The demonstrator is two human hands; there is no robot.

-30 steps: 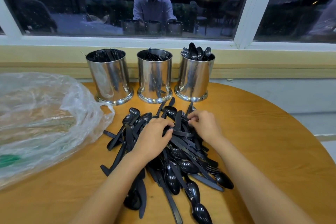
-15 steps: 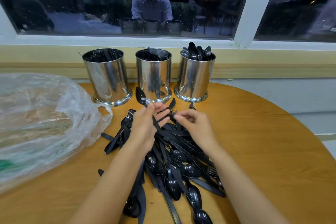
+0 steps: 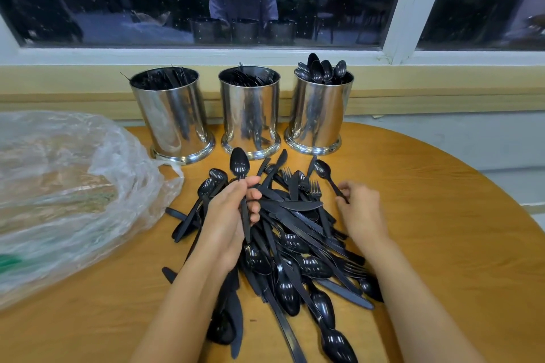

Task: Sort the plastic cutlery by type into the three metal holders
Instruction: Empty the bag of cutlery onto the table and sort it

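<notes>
One spoon (image 3: pixel 239 166) in left hand (image 3: pixel 228 215), seemingly upright.

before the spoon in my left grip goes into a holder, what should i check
1. Left grip on held spoon: fingers curl round its handle. Ok.
2. Type: oval bowl shows, so it is a spoon. Ok.
3. Target: right holder shows spoon bowls. Ok.
4. Room in it: bowls crowd above the rim. Cannot tell.
5. Right grip pinches second spoon by its handle end. Ok.
6. Second spoon free of the pile: cannot tell.
</notes>
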